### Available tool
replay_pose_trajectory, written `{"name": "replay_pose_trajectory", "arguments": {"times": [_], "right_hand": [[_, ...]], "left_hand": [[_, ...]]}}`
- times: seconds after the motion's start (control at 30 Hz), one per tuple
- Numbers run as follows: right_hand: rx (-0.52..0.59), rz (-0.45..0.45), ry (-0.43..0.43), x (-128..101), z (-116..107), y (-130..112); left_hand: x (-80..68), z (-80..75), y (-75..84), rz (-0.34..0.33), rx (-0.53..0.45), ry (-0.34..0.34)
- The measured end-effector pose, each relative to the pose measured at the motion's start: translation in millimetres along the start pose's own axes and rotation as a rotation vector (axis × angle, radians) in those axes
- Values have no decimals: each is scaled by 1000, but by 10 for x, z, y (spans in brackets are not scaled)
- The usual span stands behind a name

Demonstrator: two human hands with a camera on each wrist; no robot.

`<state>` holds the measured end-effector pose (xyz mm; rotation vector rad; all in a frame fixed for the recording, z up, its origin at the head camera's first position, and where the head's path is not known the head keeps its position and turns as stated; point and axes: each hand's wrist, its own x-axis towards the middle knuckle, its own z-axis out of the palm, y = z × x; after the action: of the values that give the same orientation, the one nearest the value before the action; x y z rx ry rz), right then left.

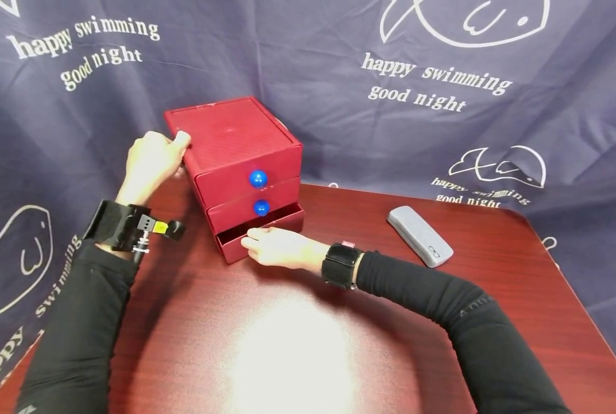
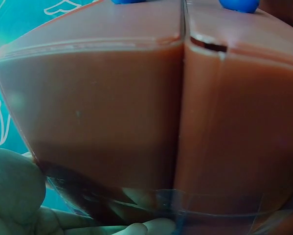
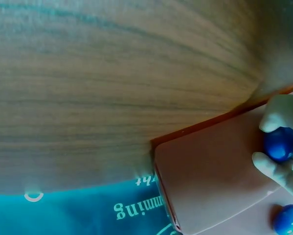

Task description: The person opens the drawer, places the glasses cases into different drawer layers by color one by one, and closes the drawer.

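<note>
- Right hand (image 1: 277, 247) at the front of the bottom drawer (image 1: 258, 233), fingers pinching its blue knob (image 3: 280, 144); pinch plain only in the right wrist view, knob hidden behind the hand in the head view.
- Left hand (image 1: 150, 161) gripping the top rear left edge of the red drawer box (image 1: 235, 149), thumb lying over the rim, fingers curled against the side wall; left wrist view filled by that wall, fingertips (image 2: 151, 227) just below it.
- Bottom drawer pulled slightly out, a dark gap above its front.
- Box red, matte, square-topped, standing on the dark red table (image 1: 297, 345).
- Three drawers, three blue knobs, two bare in the head view.
- One grey glasses case (image 1: 419, 236) well apart to the right of the right-hand fingers.
</note>
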<state>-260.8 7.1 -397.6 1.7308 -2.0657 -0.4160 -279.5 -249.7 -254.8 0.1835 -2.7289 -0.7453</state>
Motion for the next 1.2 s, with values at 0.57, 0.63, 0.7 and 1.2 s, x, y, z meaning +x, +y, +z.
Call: {"name": "replay_pose_trajectory", "arguments": {"times": [0.57,0.63,0.7,1.2], "right_hand": [[-262,-114,159,-284,-94,-230],[-264,-110,183,-302,-99,-255],[-269,-107,185,-322,-111,-285],[-463,-129,126,-387,-188,-415]], "left_hand": [[17,0,-20,-7,16,0],[19,6,-23,-12,14,1],[20,10,-26,-14,14,1],[-2,6,-1,-3,14,10]]}}
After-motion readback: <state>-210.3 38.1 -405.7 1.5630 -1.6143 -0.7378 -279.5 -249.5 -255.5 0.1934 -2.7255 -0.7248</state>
